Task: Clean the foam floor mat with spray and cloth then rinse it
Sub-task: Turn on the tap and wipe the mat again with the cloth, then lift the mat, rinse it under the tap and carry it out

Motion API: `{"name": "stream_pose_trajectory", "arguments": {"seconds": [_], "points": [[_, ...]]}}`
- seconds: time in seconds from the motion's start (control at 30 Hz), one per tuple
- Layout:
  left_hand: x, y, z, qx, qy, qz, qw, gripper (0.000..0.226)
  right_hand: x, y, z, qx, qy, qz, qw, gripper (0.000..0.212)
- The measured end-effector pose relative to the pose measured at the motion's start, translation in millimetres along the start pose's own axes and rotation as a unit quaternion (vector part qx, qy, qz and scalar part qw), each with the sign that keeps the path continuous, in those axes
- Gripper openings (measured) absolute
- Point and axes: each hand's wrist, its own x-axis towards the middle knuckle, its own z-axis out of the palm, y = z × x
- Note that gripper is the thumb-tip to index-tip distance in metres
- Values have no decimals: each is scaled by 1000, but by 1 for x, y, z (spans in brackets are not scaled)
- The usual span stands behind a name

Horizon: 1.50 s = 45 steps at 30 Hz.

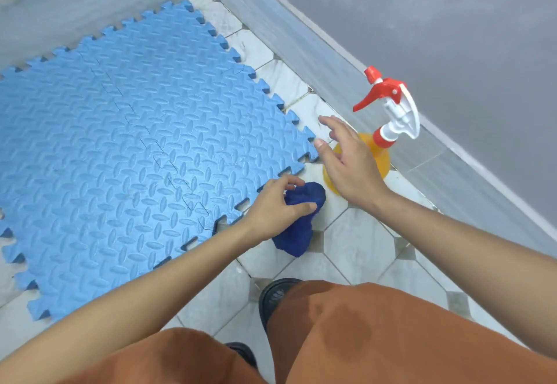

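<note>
The floor [358,251] is pale marbled tile laid in octagons with small grey squares at the joints; it runs into a corner where two grey walls [452,22] meet, each with a band of paler skirting tile along its foot. The blue foam floor mat [129,130], made of interlocked squares with a raised diamond-plate pattern and toothed edges, lies flat on the floor and reaches almost into that corner, leaving a strip of bare tile along the right wall. On that strip, just beside the mat's near right corner, stands a spray bottle [376,148] with an orange body and a red and white trigger head, upright. The left hand [275,207] is closed around a dark blue cloth [301,218], which is bunched at the mat's edge and trails onto the tile; the right hand [346,163] is spread, fingers apart, hovering in front of the bottle and holding nothing. The person crouches, with orange shorts and dark shoes at the bottom of the view.
</note>
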Motion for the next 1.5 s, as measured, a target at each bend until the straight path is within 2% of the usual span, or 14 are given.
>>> {"name": "stream_pose_trajectory", "arguments": {"seconds": [0.13,0.23,0.53,0.67,0.73,0.8,0.9,0.97,1.03,1.1,1.2,1.27,1.37,1.5], "points": [[1,2,0,-15,-26,20,999,27,-7,7,-8,-7,19,7,1000,45],[1,-1,-5,-12,-11,23,1000,24,-8,6,-4,-2,14,7,1000,46],[-1,-7,-50,-6,74,35,997,24,16,6,23,-7,-32,-31,999,50],[-4,-15,-94,30,152,43,987,28,42,3,44,-37,-65,-42,996,52],[-8,-28,-128,71,220,41,972,31,62,-1,55,-56,-85,-40,994,60],[-16,-48,-167,123,309,17,943,35,87,-7,65,-84,-110,-34,990,76],[-37,-96,-230,173,438,-93,877,44,129,-12,79,-150,-160,-1,976,105],[-59,-133,-266,184,474,-200,837,56,152,-12,88,-190,-177,29,965,118],[-84,-165,-289,146,475,-315,809,72,168,-9,101,-191,-187,67,961,124],[-102,-187,-299,80,455,-376,803,84,179,-5,114,-185,-198,94,958,128],[-109,-201,-299,-10,437,-354,826,77,185,-8,127,-214,-210,110,948,128],[-106,-201,-301,-55,443,-340,827,83,190,-13,127,-219,-207,131,944,123],[-101,-194,-312,-146,462,-349,802,99,206,-21,115,-180,-165,175,954,124],[-103,-196,-332,-258,478,-329,772,78,224,-27,100,-96,-176,249,947,117]]}}
